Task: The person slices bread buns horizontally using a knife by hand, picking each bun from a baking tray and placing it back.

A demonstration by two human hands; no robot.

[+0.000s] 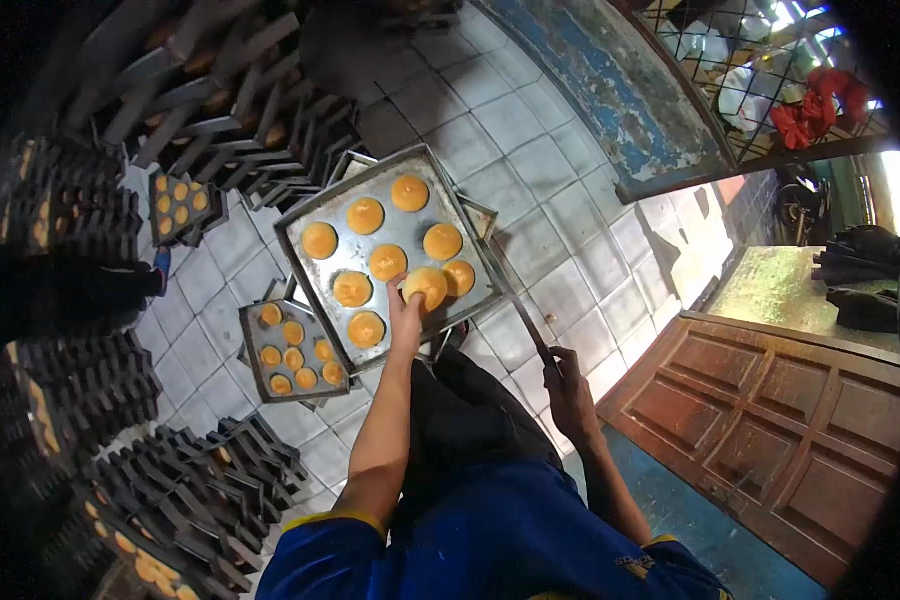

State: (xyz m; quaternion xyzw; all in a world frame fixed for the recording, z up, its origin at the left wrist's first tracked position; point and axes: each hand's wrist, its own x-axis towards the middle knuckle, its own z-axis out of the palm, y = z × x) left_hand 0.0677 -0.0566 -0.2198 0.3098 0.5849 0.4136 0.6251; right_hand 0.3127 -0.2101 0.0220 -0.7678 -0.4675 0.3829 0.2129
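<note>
A square metal baking tray [300, 270] with several round golden buns, such as the bun at its far end [410, 193], lies in front of me. My left hand [407, 312] reaches over the tray, its fingers and thumb closed around a bun [427, 287]. This bun is raised over the others and partly covers a neighbouring bun [459, 278]. To the right of the tray, my right hand [567, 385] grips the dark handle of a long, narrow-bladed tool [522, 312]. Its blade runs along the tray's right edge; whether it is a knife or a spatula I cannot tell.
A second tray of buns [260, 372] sits lower left, and another bun tray [196, 228] lies farther left. Stacked dark trays [220, 480] crowd the left side. At right are a brown panelled wooden door [740, 430] and a worn blue panel [610, 90]. Pale tiles [560, 210] cover the floor.
</note>
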